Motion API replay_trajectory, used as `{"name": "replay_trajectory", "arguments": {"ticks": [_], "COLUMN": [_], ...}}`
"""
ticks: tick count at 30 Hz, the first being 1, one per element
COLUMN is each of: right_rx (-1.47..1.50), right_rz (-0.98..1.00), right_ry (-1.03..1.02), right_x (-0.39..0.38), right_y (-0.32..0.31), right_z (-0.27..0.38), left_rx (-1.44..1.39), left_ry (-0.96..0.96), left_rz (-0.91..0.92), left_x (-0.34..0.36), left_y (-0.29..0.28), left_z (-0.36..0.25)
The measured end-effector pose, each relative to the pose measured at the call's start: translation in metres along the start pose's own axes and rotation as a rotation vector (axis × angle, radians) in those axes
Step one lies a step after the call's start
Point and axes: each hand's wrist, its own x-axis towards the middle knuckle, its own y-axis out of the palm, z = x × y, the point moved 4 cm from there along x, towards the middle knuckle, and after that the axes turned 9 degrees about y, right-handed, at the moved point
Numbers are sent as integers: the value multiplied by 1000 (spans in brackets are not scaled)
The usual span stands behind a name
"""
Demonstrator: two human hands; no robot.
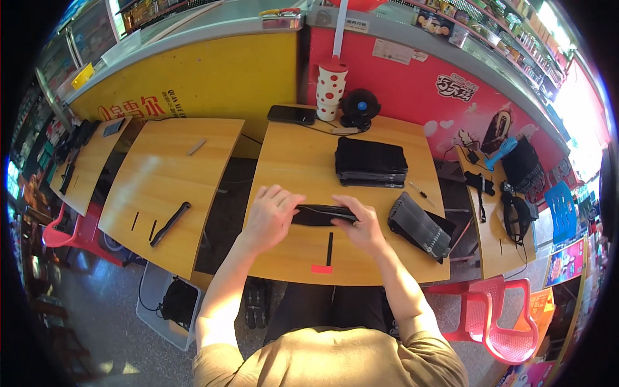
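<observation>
Between my two hands, above the near half of the wooden table (pixel 284 169), is a slim black pouch-like thing (pixel 316 215) with a thin light line along it. My left hand (pixel 272 211) pinches its left end with the fingers bent. At its right end, my right hand (pixel 362 223) grips with thumb and fingers. Below it on the table lie a narrow black strip (pixel 330 250) and a small red piece (pixel 322 269). A stack of flat black packets (pixel 371 160) sits beyond my right hand. Grey plastic sleeves (pixel 418 224) lie to the right, overlapping something black.
Along the table's far edge stand a phone (pixel 291 115), a polka-dot tumbler (pixel 331 90) and a small black fan (pixel 360 108). A thin pen-like tool (pixel 422 193) lies at right. Other tables flank mine; a pink chair (pixel 493 319) stands at right, a grey bin (pixel 169 306) at left.
</observation>
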Motion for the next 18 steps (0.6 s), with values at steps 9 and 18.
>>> {"name": "replay_trajectory", "arguments": {"ticks": [9, 18], "right_rx": [109, 150], "right_rz": [-86, -141], "right_ry": [29, 98], "right_x": [9, 18], "right_y": [13, 12], "right_z": [-47, -61], "left_rx": [-1096, -1121], "left_ry": [-615, -668], "left_rz": [-449, -447], "left_x": [-67, -61], "left_y": [92, 102], "left_z": [67, 70]}}
